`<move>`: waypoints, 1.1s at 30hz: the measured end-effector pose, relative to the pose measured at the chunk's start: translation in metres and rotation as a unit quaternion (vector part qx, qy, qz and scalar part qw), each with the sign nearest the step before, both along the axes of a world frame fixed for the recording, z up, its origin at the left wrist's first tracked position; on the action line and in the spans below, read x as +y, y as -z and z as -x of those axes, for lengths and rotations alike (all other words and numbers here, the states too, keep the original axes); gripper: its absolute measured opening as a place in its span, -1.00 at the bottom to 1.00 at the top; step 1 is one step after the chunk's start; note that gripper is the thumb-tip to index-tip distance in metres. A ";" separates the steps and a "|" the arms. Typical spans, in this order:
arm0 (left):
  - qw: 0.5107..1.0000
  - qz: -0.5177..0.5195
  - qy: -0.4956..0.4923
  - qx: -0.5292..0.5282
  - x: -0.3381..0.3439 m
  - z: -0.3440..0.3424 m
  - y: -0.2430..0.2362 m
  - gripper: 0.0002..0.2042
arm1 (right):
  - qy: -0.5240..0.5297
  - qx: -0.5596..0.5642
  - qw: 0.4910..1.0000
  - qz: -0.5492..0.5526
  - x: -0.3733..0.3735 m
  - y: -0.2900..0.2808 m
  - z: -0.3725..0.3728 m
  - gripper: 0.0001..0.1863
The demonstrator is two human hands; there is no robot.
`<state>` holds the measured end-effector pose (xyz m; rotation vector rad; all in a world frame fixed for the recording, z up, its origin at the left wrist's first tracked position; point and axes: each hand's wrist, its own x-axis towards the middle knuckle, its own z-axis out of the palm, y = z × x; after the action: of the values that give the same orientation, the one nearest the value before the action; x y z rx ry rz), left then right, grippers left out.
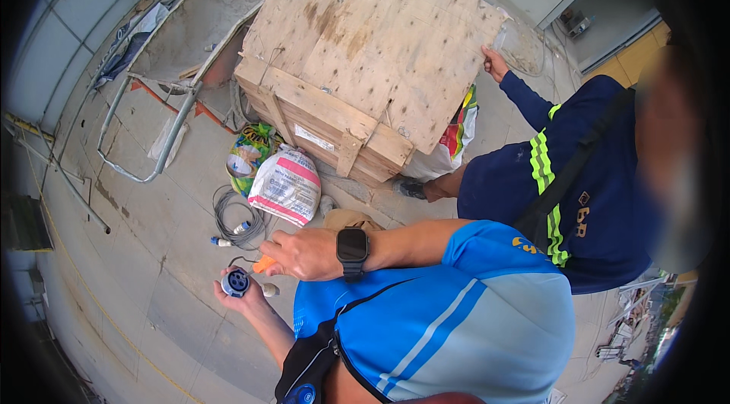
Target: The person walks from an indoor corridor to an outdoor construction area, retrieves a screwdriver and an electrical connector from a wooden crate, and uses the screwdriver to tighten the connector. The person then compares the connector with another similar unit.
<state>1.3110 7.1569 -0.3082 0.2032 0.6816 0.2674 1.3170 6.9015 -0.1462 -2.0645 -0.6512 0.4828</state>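
My left hand (249, 299) is closed around a round blue industrial power connector (235, 282), its socket face turned up. Just above it, my right hand (293, 254) grips what looks like an orange-handled screwdriver (264, 263); its tip cannot be made out clearly. A thin dark line curves between the handle and the connector. By my left wrist shows a small whitish cylindrical part (270, 290). On the floor ahead lies a coiled grey cable (228, 210) with blue-and-white plugs (221, 241) on it.
A large wooden crate (357, 39) stands ahead, a co-worker's hand (495, 63) at its right edge. That person (563, 168) stands close on my right. A white-and-pink sack (287, 185) and a colourful bag (253, 153) lean near the crate. A wheelbarrow (194, 31) stands left.
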 end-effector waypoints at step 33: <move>0.948 0.044 0.311 0.058 -0.058 -0.194 -0.001 -0.68 | 0.375 -0.193 0.903 -0.085 -0.008 -0.012 -0.056 -0.55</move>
<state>1.5045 7.0985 -0.3076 0.3400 0.7104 -0.3837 1.3731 6.8931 -0.1342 -2.0616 -0.0670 -0.4221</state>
